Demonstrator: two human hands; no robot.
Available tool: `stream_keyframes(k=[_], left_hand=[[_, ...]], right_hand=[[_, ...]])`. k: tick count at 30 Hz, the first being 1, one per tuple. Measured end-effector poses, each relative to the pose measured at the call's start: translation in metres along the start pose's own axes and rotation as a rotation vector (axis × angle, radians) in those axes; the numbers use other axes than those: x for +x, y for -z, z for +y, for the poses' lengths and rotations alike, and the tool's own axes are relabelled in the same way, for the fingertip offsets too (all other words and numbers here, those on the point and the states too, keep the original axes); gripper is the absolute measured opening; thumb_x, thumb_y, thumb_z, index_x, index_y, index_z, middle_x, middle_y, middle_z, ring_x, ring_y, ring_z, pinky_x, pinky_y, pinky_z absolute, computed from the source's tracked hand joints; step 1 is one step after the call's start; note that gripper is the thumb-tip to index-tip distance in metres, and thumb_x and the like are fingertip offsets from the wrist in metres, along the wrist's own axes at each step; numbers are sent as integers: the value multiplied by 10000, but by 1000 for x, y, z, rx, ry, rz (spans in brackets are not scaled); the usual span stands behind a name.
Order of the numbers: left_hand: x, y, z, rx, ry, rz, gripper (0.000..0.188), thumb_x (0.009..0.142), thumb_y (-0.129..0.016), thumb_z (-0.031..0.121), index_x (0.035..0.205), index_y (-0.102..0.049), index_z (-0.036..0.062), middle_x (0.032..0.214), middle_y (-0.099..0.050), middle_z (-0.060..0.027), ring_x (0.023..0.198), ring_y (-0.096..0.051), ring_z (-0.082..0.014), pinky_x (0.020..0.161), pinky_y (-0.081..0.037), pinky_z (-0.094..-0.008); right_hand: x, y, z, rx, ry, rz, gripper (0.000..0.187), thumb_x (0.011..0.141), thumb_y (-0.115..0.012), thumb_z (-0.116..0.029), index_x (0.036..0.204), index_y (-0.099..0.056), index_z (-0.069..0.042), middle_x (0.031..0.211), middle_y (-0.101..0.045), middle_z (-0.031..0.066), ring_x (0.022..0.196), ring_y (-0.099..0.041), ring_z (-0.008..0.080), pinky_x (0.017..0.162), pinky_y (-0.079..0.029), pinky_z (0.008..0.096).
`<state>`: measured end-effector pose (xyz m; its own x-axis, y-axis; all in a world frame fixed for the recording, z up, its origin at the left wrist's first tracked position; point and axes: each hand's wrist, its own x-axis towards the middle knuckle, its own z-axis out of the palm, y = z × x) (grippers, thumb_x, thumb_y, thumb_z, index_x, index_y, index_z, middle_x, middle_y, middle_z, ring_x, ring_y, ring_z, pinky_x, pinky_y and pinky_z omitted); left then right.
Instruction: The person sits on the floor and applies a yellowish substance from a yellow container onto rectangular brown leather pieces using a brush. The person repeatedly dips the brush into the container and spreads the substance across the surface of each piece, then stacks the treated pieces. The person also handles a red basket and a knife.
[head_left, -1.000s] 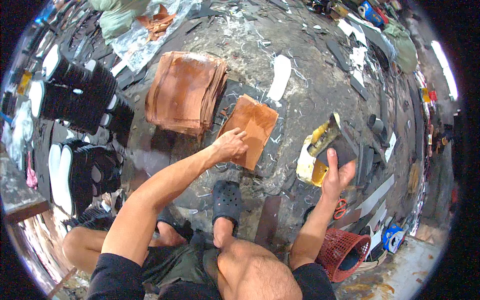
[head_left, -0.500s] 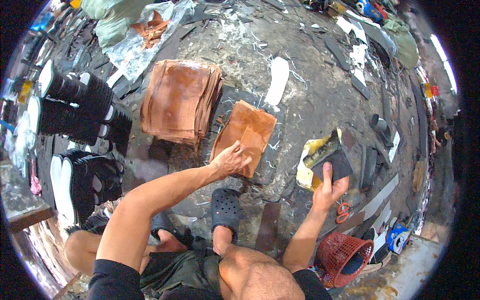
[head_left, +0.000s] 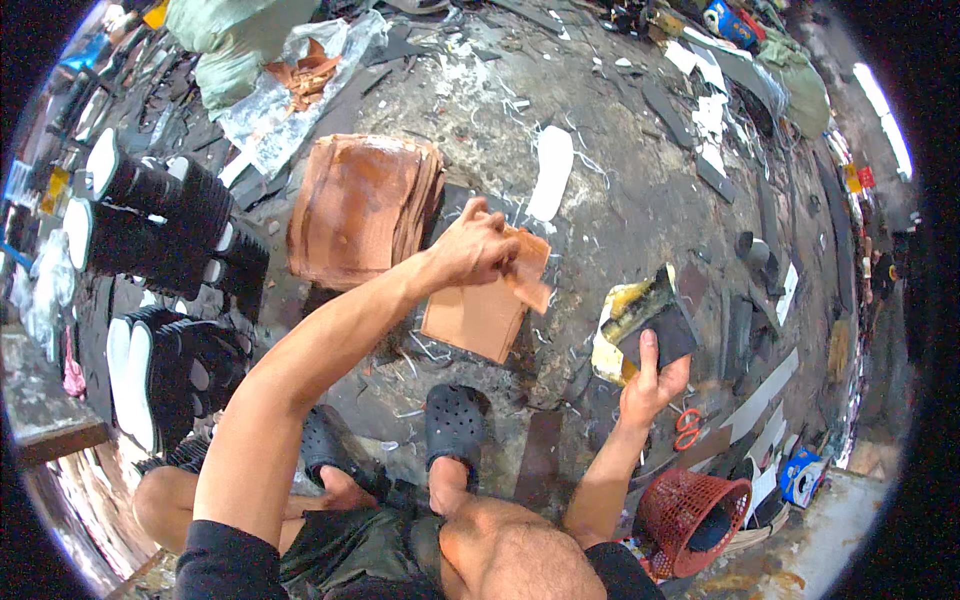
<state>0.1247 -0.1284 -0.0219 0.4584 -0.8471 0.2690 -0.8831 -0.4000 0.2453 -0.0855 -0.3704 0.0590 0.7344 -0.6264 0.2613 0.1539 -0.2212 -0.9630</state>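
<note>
In front of me, a small brown sheet (head_left: 530, 272), seemingly leather, is bunched and partly lifted under the curled fingers of my left hand (head_left: 476, 243). Beneath it, a paler tan sheet (head_left: 476, 322) lies flat on the floor. To the right, my right hand (head_left: 655, 380) grips a dark flat piece (head_left: 660, 335), its thumb pressed on top. Under that piece shows a whitish container (head_left: 607, 352) smeared with yellow. Beyond my left forearm stands a thick stack of brown sheets (head_left: 350, 210).
A white sole-shaped piece (head_left: 551, 172) lies past the sheets. Black shoe soles (head_left: 150, 215) with white faces stand in rows at left. Orange-handled scissors (head_left: 687, 428) and a red plastic basket (head_left: 690, 515) are at right. Scraps litter the floor.
My left hand has moved up and away from me, drawing up the brown sheet and uncovering more of the paler one. My right hand keeps its grip with little movement.
</note>
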Motion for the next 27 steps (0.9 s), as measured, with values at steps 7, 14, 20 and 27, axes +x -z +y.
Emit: stream_keyframes(k=[7, 14, 20, 27], left_hand=[[55, 177, -39, 200, -15, 397, 214, 717, -714, 178, 917, -660, 231, 796, -680, 55, 972, -623, -162, 1018, -292, -510], [-79, 205, -41, 492, 151, 252, 410, 701, -730, 163, 1092, -609, 178, 1014, -682, -33, 1126, -583, -227, 1069, -258, -535], [-228, 96, -33, 282, 471, -36, 531, 702, -667, 45, 1222, -586, 118, 1348, -570, -116, 1260, -510, -296, 1072, -339, -515], [-152, 5, 123, -323, 557, -174, 588, 700, -679, 90, 1279, -576, 71, 1377, -547, -166, 1254, -521, -354, 1036, -425, -467]], right_hand=[[2, -3, 0, 116, -42, 40, 350, 903, -648, 1, 1244, -569, 18, 1218, -625, 103, 1082, -599, 202, 964, -464, 356], [0, -15, -4, 34, -13, 9, 316, 898, -655, -4, 1204, -587, 32, 1186, -632, 104, 1063, -600, 202, 949, -468, 348], [7, -47, 0, -162, 119, -137, 293, 894, -692, -81, 1146, -607, 41, 1119, -660, 129, 1012, -620, 222, 916, -477, 348], [32, -126, 61, -477, 73, -618, 438, 882, -617, -48, 1316, -588, -99, 1257, -648, 149, 1135, -629, 325, 969, -485, 406]])
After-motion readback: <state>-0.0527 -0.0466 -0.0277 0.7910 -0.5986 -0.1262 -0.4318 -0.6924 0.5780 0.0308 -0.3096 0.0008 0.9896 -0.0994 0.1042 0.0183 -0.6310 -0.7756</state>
